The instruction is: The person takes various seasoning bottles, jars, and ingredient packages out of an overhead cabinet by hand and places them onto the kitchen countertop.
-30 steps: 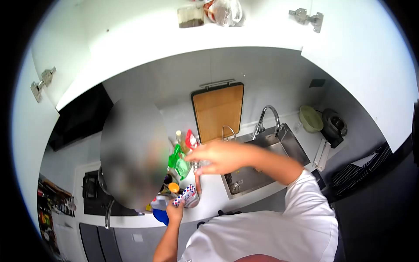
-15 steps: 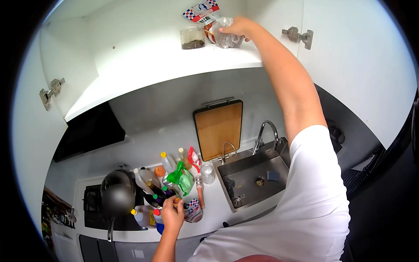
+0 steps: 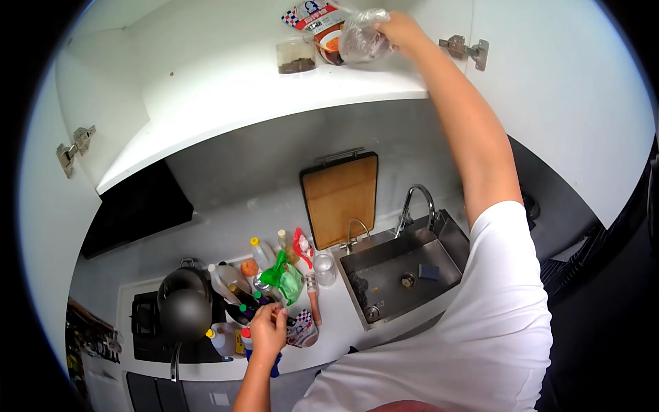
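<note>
Since half a second ago, the clear plastic bag (image 3: 364, 41) has tilted up off the cabinet shelf (image 3: 274, 96) at the top of the frame, gripped by the right hand (image 3: 401, 29) with fingers curled round its right side. Just left of the bag stand a round tub (image 3: 328, 47) with orange contents, a checkered packet (image 3: 309, 15) and a small clear box (image 3: 296, 56) of dark matter. At lower centre, well apart from the bag, the left hand (image 3: 268, 331) rests, fingers loosely bent, among the bottles (image 3: 237, 285) on the white counter (image 3: 329, 312); whether it pinches anything cannot be told. A green bag (image 3: 285, 275) lies just above that hand, a dark pot (image 3: 184, 305) on the hob at lower left. A wooden cutting board (image 3: 341, 192) leans on the grey wall at centre, with a steel sink (image 3: 405, 264) and tap to the right.
</note>
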Demonstrator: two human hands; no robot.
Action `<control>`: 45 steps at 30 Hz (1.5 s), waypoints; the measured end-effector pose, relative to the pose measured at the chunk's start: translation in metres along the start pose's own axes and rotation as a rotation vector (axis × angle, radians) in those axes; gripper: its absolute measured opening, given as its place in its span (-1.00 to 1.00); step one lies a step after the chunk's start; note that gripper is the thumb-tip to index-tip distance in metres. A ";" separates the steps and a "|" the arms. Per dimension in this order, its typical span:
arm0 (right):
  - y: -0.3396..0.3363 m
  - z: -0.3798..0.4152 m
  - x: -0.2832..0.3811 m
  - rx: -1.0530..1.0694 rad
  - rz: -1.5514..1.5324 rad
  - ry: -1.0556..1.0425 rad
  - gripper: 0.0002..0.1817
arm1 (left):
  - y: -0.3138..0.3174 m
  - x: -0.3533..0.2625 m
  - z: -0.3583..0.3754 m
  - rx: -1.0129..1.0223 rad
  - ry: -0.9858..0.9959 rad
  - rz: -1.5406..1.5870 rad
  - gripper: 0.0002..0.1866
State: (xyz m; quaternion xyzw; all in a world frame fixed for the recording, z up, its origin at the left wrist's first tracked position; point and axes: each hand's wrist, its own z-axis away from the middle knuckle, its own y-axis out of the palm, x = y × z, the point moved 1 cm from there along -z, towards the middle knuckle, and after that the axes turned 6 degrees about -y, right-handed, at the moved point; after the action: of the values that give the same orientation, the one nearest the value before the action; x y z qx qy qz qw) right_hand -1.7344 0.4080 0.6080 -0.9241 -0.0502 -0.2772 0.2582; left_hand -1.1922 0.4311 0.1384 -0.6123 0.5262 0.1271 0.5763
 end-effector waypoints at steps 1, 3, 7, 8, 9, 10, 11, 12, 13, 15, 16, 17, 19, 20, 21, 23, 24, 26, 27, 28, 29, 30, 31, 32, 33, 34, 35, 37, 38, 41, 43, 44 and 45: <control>-0.010 0.007 0.008 0.001 0.003 0.006 -0.66 | 0.001 0.000 -0.002 0.006 -0.001 0.000 -0.81; -0.030 0.036 0.038 -0.056 -0.015 -0.097 -0.73 | 0.006 0.001 -0.007 0.023 0.026 0.009 -0.82; -0.054 0.079 0.058 -0.332 -0.146 -0.371 -0.74 | 0.009 -0.015 -0.014 0.073 0.032 0.032 -0.78; -0.061 0.098 0.069 -0.304 -0.144 -0.328 -0.75 | 0.010 -0.017 -0.016 0.079 0.035 0.030 -0.78; -0.064 0.108 0.067 -0.307 -0.140 -0.323 -0.75 | 0.011 -0.020 -0.017 0.094 0.065 0.025 -0.77; -0.068 0.117 0.064 -0.239 -0.327 -0.344 -0.77 | 0.012 -0.023 -0.020 0.108 0.096 0.020 -0.76; -0.072 0.128 0.060 -0.166 -0.513 -0.362 -0.78 | 0.012 -0.026 -0.022 0.115 0.097 0.019 -0.76; -0.082 0.146 0.059 -0.137 -0.468 -0.308 -0.74 | 0.013 -0.030 -0.023 0.128 0.103 0.024 -0.76; -0.092 0.167 0.058 -0.104 -0.425 -0.256 -0.66 | 0.015 -0.033 -0.023 0.138 0.106 0.031 -0.75; -0.093 0.214 0.055 -0.100 -0.615 -0.330 -0.68 | 0.018 -0.033 -0.023 0.155 0.086 0.052 -0.74; -0.092 0.238 0.048 -0.064 -0.632 -0.295 -0.66 | 0.021 -0.033 -0.022 0.171 0.076 0.072 -0.74; -0.088 0.264 0.042 -0.027 -0.649 -0.261 -0.63 | 0.025 -0.032 -0.022 0.176 0.060 0.076 -0.74; -0.065 0.325 0.047 0.098 -0.705 -0.052 -0.73 | 0.039 -0.024 -0.022 0.274 -0.140 0.263 -0.70; -0.050 0.353 0.039 0.193 -0.683 0.019 -0.76 | 0.048 -0.019 -0.023 0.349 -0.137 0.382 -0.56; -0.030 0.381 0.023 0.283 -0.661 0.087 -0.80 | 0.052 -0.026 -0.023 0.347 -0.142 0.381 -0.56; 0.018 0.436 -0.015 0.484 -0.328 0.171 -0.83 | 0.065 -0.047 -0.023 0.370 -0.146 0.707 -0.41; 0.046 0.466 -0.033 0.471 -0.354 0.162 -0.78 | 0.075 -0.038 -0.024 0.471 -0.170 0.676 -0.34; 0.096 0.520 -0.069 0.490 -0.291 0.169 -0.75 | 0.108 -0.012 -0.023 0.563 -0.264 0.615 -0.30; 0.119 0.549 -0.089 0.506 -0.227 0.154 -0.75 | 0.119 -0.004 -0.022 0.623 -0.350 0.560 -0.27; 0.144 0.579 -0.109 0.478 -0.205 0.135 -0.74 | 0.127 0.002 -0.026 0.621 -0.356 0.554 -0.27; 0.160 0.601 -0.116 0.465 -0.176 0.179 -0.76 | 0.136 0.008 -0.025 0.654 -0.433 0.500 -0.23; 0.183 0.625 -0.134 0.464 -0.154 0.230 -0.76 | 0.148 0.022 -0.011 0.698 -0.545 0.446 -0.19; 0.202 0.653 -0.145 0.485 -0.134 0.298 -0.76 | 0.171 0.062 -0.007 0.748 -0.545 0.331 -0.15; 0.211 0.673 -0.144 0.462 -0.117 0.327 -0.78 | 0.167 0.058 -0.005 0.768 -0.457 0.102 -0.27; 0.220 0.687 -0.144 0.442 -0.096 0.356 -0.79 | 0.170 0.069 0.001 0.745 -0.523 0.082 -0.46; 0.230 0.707 -0.147 0.429 -0.093 0.339 -0.79 | 0.174 0.079 0.008 0.721 -0.590 0.063 -0.60; 0.234 0.722 -0.147 0.422 -0.087 0.280 -0.77 | 0.178 0.087 0.016 0.686 -0.636 0.251 -0.66; 0.241 0.742 -0.153 0.608 -0.156 0.322 -0.74 | 0.187 0.110 0.022 0.625 -0.685 0.443 -0.76; 0.247 0.754 -0.162 0.705 -0.141 0.253 -0.71 | 0.184 0.110 0.022 0.535 -0.653 0.412 -0.76; 0.252 0.770 -0.181 0.949 -0.118 0.268 -0.59 | 0.150 0.081 0.001 0.567 -0.658 0.324 -0.77; 0.242 0.761 -0.182 0.964 -0.176 0.279 -0.47 | 0.137 0.095 -0.012 0.533 -0.587 0.367 -0.74; 0.238 0.756 -0.183 0.977 -0.193 0.256 -0.41 | 0.122 0.080 -0.018 0.478 -0.561 0.371 -0.70; 0.233 0.749 -0.182 0.984 -0.209 0.230 -0.35 | 0.104 0.059 -0.027 0.422 -0.526 0.373 -0.66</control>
State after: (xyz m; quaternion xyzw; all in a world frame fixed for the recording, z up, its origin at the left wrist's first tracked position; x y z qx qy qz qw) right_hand -1.4686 0.5946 -0.1287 -0.6470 -0.2381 -0.3448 0.6371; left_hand -1.2626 0.4015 0.0419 -0.3202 0.4772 0.2716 0.7720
